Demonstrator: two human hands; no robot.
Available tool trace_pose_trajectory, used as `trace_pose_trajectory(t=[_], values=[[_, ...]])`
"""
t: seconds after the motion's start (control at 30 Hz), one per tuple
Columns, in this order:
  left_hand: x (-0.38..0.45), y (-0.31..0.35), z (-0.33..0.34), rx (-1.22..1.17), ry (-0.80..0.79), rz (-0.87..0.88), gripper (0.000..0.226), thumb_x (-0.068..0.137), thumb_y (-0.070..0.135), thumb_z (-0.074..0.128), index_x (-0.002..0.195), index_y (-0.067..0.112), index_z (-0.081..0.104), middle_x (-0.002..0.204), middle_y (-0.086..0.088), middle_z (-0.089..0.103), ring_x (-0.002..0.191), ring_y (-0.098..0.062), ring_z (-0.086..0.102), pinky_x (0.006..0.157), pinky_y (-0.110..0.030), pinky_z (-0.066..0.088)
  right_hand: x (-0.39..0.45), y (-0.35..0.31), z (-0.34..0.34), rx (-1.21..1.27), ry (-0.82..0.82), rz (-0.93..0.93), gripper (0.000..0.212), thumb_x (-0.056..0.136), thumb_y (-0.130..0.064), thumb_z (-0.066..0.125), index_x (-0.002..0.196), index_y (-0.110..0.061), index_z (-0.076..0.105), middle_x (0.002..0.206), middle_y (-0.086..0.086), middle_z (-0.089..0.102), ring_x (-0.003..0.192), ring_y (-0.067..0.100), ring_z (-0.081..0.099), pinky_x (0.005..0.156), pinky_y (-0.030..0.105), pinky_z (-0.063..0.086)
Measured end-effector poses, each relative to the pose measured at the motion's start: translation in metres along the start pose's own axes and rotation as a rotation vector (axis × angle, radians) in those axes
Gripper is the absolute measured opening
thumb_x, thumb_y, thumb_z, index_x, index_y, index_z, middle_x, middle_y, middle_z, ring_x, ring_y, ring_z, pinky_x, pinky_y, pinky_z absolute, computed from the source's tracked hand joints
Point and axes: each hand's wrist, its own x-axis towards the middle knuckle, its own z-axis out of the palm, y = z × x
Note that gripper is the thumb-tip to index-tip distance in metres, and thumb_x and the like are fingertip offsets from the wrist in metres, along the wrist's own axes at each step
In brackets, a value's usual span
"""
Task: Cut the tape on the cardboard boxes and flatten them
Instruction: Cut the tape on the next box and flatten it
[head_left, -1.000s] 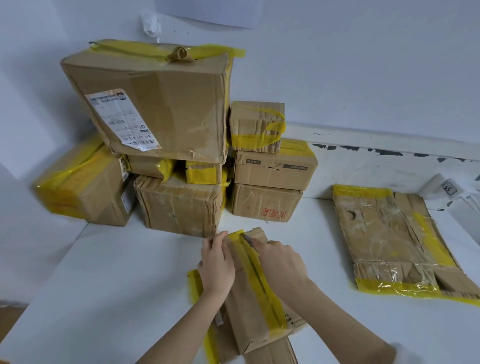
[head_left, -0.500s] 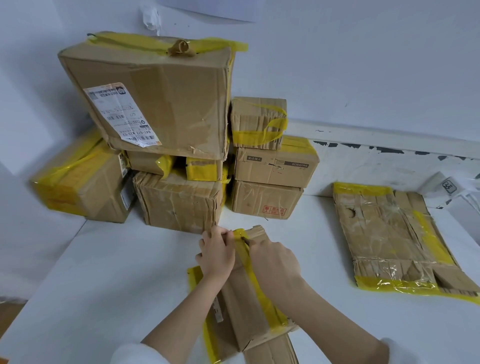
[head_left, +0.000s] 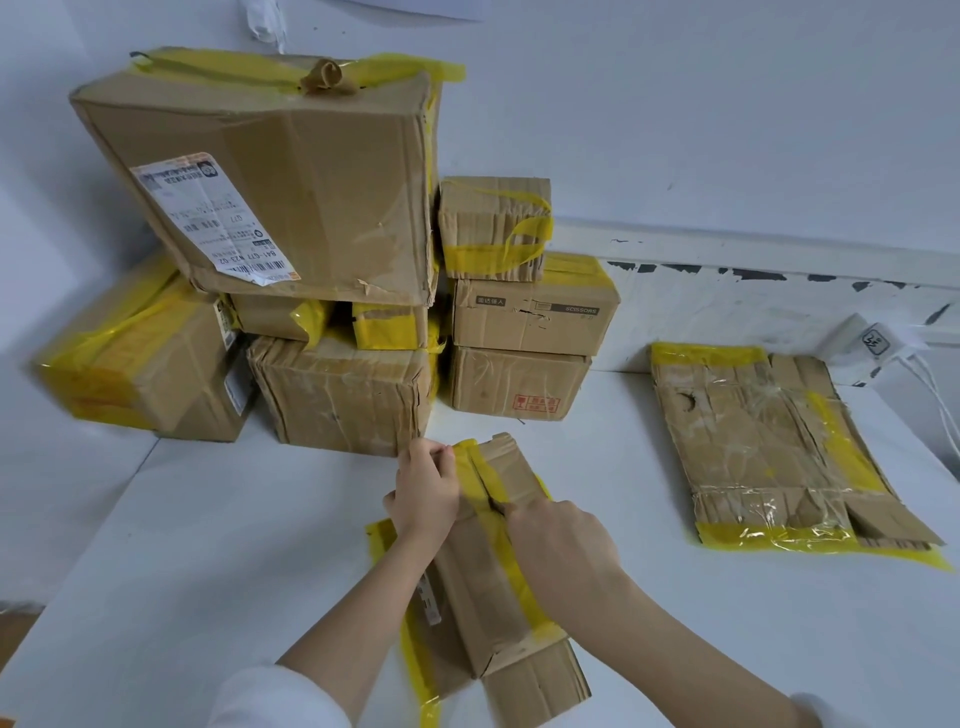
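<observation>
**Hands cutting tape on a box at the table's near edge**

The box (head_left: 488, 561) is lying near centre on the white table (head_left: 208, 545), with bare tabletop at left. The left hand (head_left: 423, 501) is gripping its far end with curled fingers. The right hand (head_left: 563, 551), fist curled around a mostly hidden blade, has been sliding nearer along the yellow tape (head_left: 511, 577) since a second ago. The box's near end is running out of view.

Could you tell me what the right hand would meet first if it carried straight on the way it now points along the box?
Probably the left hand, gripping the box just ahead of the right hand; depth is uncertain.
</observation>
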Motion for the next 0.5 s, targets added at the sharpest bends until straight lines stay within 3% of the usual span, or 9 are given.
trace_pose_trajectory(t=[0.07, 0.13, 0.23, 0.3, 0.37, 0.5], values=[[0.000, 0.001, -0.001, 0.011, -0.011, -0.012, 0.014, 0.100, 0.026, 0.039, 0.102, 0.014, 0.047, 0.113, -0.004, 0.053, 0.089, -0.012, 0.041, 0.083, -0.033, 0.027, -0.006, 0.002, -0.001, 0.000, -0.016, -0.009, 0.045, 0.090, 0.007, 0.038, 0.129, -0.012, 0.049, 0.085, 0.005, 0.050, 0.104, 0.026, 0.058, 0.062, 0.025, 0.036], [0.001, 0.002, -0.001, 0.013, -0.027, -0.054, 0.012, 0.100, 0.027, 0.038, 0.101, 0.017, 0.045, 0.117, -0.003, 0.052, 0.089, -0.012, 0.041, 0.086, -0.035, 0.027, -0.013, 0.003, -0.003, -0.007, -0.039, -0.021, 0.050, 0.089, 0.008, 0.039, 0.132, -0.015, 0.050, 0.068, 0.002, 0.032, 0.096, 0.027, 0.057, 0.055, 0.024, 0.033], [0.002, 0.003, -0.002, 0.020, -0.043, -0.089, 0.010, 0.101, 0.028, 0.036, 0.097, 0.021, 0.041, 0.118, -0.003, 0.052, 0.089, -0.014, 0.042, 0.088, -0.038, 0.027, -0.025, 0.004, -0.003, -0.036, -0.070, -0.040, 0.053, 0.087, 0.011, 0.038, 0.132, -0.016, 0.050, 0.066, 0.001, 0.024, 0.074, 0.022, 0.052, 0.049, 0.022, 0.026], [0.002, 0.003, -0.002, 0.022, -0.041, -0.085, 0.010, 0.101, 0.029, 0.036, 0.097, 0.022, 0.041, 0.117, -0.003, 0.052, 0.089, -0.015, 0.043, 0.088, -0.039, 0.027, -0.037, 0.006, -0.001, -0.032, -0.087, -0.039, 0.054, 0.087, 0.012, 0.038, 0.132, -0.015, 0.049, 0.066, 0.001, 0.025, 0.055, 0.015, 0.032, 0.045, 0.023, 0.020], [0.001, 0.002, -0.002, 0.021, -0.036, -0.078, 0.010, 0.101, 0.029, 0.036, 0.096, 0.022, 0.041, 0.116, -0.003, 0.052, 0.087, -0.015, 0.044, 0.087, -0.038, 0.026, -0.050, 0.009, 0.005, -0.024, -0.090, -0.032, 0.053, 0.089, 0.011, 0.037, 0.135, -0.014, 0.044, 0.067, 0.001, 0.023, 0.053, 0.016, 0.027, 0.045, 0.023, 0.018], [0.002, 0.002, -0.001, 0.035, -0.031, -0.067, 0.010, 0.101, 0.029, 0.036, 0.097, 0.022, 0.041, 0.116, -0.004, 0.053, 0.085, -0.016, 0.045, 0.089, -0.040, 0.028, -0.073, 0.009, 0.016, -0.002, -0.094, 0.009, 0.053, 0.091, 0.008, 0.033, 0.140, -0.012, 0.036, 0.067, 0.002, 0.018, 0.070, 0.022, 0.047, 0.046, 0.024, 0.017]])
